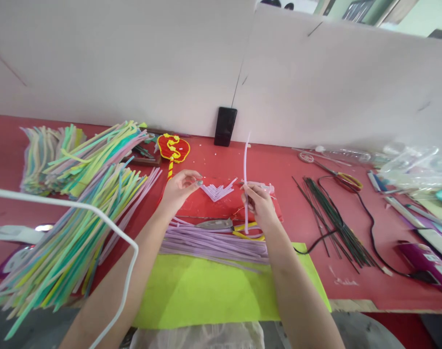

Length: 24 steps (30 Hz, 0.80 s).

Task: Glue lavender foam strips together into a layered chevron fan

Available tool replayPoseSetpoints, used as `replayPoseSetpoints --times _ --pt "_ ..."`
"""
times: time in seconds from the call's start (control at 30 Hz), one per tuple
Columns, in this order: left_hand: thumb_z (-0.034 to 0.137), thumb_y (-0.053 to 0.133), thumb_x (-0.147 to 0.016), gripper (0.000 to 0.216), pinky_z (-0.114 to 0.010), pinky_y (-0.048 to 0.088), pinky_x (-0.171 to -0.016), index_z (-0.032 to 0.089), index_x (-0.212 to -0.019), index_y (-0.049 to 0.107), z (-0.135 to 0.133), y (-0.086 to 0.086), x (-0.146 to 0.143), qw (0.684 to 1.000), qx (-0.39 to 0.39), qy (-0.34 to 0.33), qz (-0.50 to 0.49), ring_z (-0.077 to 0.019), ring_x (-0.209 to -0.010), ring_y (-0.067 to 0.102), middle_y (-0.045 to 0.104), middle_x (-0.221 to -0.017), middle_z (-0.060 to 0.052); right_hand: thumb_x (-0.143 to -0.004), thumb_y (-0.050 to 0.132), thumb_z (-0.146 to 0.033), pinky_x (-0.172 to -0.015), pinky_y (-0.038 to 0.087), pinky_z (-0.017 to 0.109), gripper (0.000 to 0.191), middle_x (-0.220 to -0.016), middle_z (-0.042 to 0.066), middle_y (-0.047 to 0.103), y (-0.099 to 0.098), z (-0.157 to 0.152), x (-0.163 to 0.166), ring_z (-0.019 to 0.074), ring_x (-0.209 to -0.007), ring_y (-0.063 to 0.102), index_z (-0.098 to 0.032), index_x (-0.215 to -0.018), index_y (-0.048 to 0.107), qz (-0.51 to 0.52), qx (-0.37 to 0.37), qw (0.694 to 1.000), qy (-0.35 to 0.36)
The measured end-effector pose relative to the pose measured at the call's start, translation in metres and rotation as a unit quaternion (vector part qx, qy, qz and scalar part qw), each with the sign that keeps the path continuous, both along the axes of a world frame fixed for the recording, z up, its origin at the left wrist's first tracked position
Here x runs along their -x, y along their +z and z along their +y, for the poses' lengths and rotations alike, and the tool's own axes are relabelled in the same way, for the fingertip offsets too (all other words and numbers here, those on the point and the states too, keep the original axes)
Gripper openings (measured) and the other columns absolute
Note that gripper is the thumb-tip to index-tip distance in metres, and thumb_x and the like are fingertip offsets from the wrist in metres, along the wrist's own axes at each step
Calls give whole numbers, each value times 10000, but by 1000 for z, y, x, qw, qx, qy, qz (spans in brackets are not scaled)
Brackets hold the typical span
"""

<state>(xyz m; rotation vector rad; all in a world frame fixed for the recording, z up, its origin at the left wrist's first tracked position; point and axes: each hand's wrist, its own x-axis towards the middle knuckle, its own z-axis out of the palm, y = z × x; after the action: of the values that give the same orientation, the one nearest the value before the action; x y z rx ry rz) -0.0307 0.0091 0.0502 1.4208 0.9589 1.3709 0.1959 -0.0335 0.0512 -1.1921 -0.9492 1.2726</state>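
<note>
A: Head view. Right hand (258, 199)?
B: Grasps one lilac strip (245, 162), near upright, between thumb and fingers; strip extends above and below the grip.
A: Left hand (182, 188)?
B: Thumb and fingertips at the left end of the V-shaped lilac piece (216, 193). Cannot tell whether they grip it.
A: Position of that piece?
B: Between both hands, over the red mat (192, 209), point toward the wearer.
A: Surroundings?
B: Lilac bundle (213, 245) nearer the wearer, along the far edge of the lime-green sheet (213, 291). Black phone (226, 127) leans against the white partition (151, 63).
</note>
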Motion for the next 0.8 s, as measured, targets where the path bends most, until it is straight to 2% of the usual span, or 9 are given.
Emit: replayPoseSetpoints --times 0.13,0.27,0.33,0.47,0.63,0.73,0.8 --pt "437 707 -676 364 -267 439 -684 159 -887 606 -3 3 -1 997 17 -60 -38 -135 -723 581 662 -942 -72 -674 664 -451 -290 175 178 300 -530 -49 578 -3 -2 8 28 -306 323 -199 -673 502 1 -17 1000 21" --pt "536 610 -744 446 -247 406 -560 145 -958 592 -9 3 -5 989 18 -132 -57 -107 -580 552 676 -916 -91 -739 614 -445 -281 161 174 308 -866 -24 678 -7 -9 33 7 -315 339 -212 -686 419 44 -20 995 88" --pt "537 614 -743 449 -239 393 -535 147 -964 592 -12 3 -7 986 16 -153 -68 -102 -564 547 680 -913 -89 -761 586 -464 -273 159 179 309 -886 -21 684 -10 -13 46 21 -306 356 -225 -713 397 57 -12 989 134" --pt "513 602 -766 401 -229 397 -535 161 -959 594 -11 1 -7 983 28 -140 -111 -102 -582 555 684 -917 -80 -782 558 -490 -312 302 201 312 -788 -20 686 -13 -15 56 83 -367 481 -239 -744 376 84 -8 979 188" --pt "534 558 -786 409 -224 422 -565 176 -979 603 0 -8 -6 989 78 -55 -111 -138 -701 616 691 -933 -78 -832 521 -424 -411 390 221 258 -687 -24 665 -7 -11 38 102 -450 527 -231 -724 389 89 -61 984 143" --pt "608 532 -763 517 -278 472 -696 165 -1021 592 3 -19 -10 985 114 -94 -88 -206 -877 642 699 -927 -102 -832 523 -397 -431 400 225 234 -663 -25 656 -2 -10 26 106 -461 532 -233 -724 397 95 -80 986 112" --pt "651 485 -765 587 -309 472 -755 156 -1066 580 1 -25 -14 977 144 -141 -63 -220 -891 650 708 -887 -108 -821 538 -390 -425 390 224 235 -663 -20 656 0 -9 22 113 -478 545 -233 -717 397 101 -83 987 94"
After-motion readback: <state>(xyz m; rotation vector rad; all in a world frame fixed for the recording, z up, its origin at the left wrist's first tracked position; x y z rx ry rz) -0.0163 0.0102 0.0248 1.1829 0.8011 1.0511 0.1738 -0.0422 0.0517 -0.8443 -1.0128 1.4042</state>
